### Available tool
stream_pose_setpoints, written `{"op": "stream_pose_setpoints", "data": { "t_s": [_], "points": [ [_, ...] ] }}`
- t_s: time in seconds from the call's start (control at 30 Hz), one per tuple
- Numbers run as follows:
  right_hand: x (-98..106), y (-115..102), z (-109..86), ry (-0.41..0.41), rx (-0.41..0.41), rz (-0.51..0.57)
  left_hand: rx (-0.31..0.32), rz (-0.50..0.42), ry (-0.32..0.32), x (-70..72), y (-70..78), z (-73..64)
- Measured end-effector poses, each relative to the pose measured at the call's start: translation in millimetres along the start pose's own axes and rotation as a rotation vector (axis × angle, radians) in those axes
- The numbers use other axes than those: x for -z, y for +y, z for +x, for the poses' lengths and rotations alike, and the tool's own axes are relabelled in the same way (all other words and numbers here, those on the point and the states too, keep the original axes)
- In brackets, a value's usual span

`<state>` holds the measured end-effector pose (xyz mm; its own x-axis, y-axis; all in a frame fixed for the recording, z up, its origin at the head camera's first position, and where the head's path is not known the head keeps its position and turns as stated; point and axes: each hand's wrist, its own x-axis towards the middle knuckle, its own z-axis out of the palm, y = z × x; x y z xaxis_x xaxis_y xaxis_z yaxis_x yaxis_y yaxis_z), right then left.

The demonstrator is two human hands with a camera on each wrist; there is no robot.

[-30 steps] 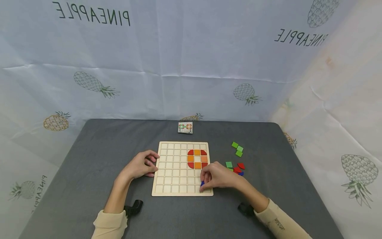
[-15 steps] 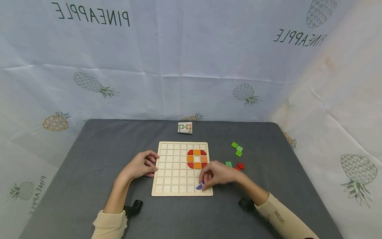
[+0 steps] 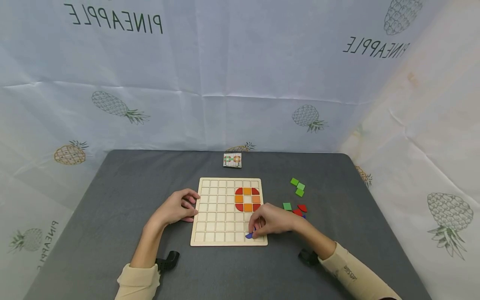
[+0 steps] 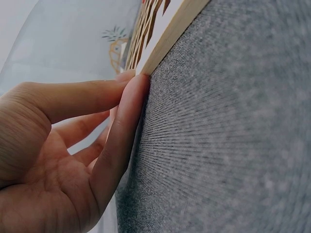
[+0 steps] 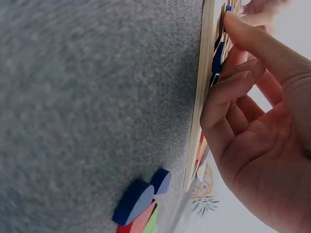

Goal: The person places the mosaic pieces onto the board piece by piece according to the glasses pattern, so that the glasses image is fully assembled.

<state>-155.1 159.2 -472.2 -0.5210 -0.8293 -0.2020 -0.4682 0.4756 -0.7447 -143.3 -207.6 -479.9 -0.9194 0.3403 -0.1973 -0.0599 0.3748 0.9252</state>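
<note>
My left hand [image 3: 178, 207] touches the left edge of a pale wooden grid board [image 3: 217, 225] with thumb and forefinger, set apart along that edge. In the left wrist view these fingertips meet the board's side [image 4: 170, 43]. Over the board's lower right squares, my right hand [image 3: 271, 218] pinches a blue tile [image 3: 249, 236] with one curved side. A second blue tile [image 5: 218, 58] is on the board beside my fingers, partly hidden. Red curved tiles [image 3: 239, 207] and orange square tiles [image 3: 247, 191] form a ring on the board's right side, around one bare square.
A small pattern card [image 3: 232, 160] stands behind the board. Right of it lie several green square tiles [image 3: 295, 181]. Red curved tiles [image 3: 302, 208] and blue tiles [image 5: 133, 201] lie near my right forearm on the grey table [image 3: 157, 166]. A pineapple-print cloth [image 3: 240, 62] hangs behind.
My right hand has shifted slightly left over the board's lower right part. More of the blue tile shows beyond its fingertips than a second ago. The left hand has stayed in place.
</note>
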Motion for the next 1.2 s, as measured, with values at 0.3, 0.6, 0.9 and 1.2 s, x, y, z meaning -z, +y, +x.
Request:
{"op": "stream_pose_setpoints", "data": {
  "t_s": [0.3, 0.6, 0.9, 1.2],
  "points": [
    [-0.2, -3.0, 1.3, -0.016, -0.002, -0.036, -0.002, -0.004, -0.005, 0.2, -1.8, 0.8],
    [-1.3, -9.0, 1.5, -0.041, 0.009, -0.043, 0.015, 0.003, 0.006, -0.8, -2.1, 2.2],
    [-0.5, -8.2, -0.3, -0.029, 0.004, -0.057, 0.009, -0.002, -0.001, -0.4, -2.6, 1.6],
    [10.2, -3.6, -8.5, 0.017, -0.007, -0.04, 0.0, 0.002, 0.003, -1.5, -1.7, 0.3]
  ]
}}
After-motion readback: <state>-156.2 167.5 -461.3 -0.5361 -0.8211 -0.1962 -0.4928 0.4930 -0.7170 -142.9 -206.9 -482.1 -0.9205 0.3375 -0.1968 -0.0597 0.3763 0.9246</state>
